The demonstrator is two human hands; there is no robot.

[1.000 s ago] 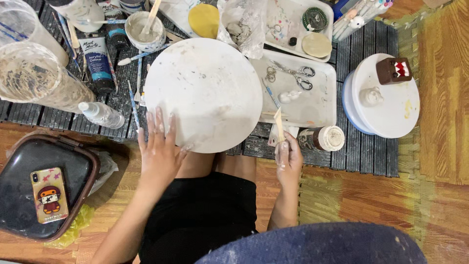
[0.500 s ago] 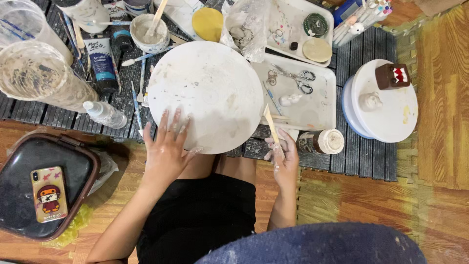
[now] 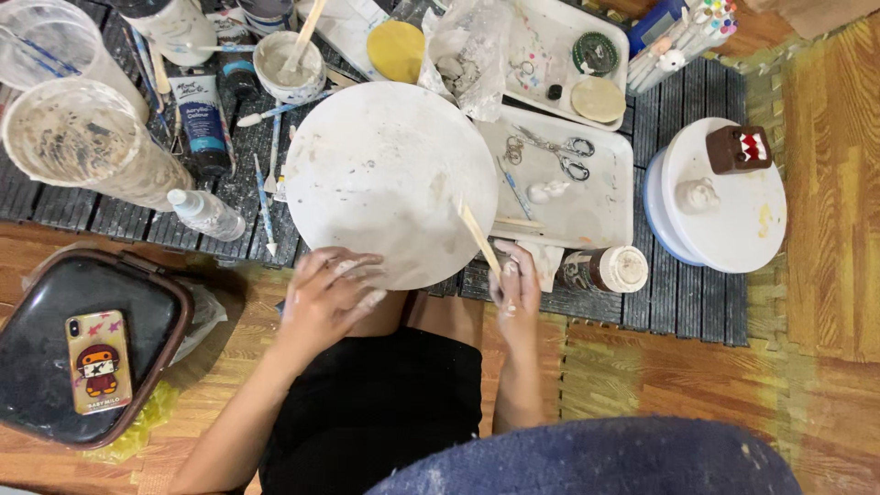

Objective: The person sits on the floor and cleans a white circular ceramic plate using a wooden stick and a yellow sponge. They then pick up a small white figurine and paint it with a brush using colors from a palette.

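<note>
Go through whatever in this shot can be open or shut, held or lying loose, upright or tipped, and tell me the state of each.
Left hand: fingers bent, resting on round white board.
Right hand: shut on thin wooden stick.
Round white board: lying flat.
Metal scissors: lying loose in white tray.
Clear plastic squeeze bottle: tipped on its side.
Dark case: open, phone on it.

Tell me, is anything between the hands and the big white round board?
Nothing visible is. The left hand already rests on the near edge of the round white board, and the right hand, holding a wooden stick, is right beside it.
</note>
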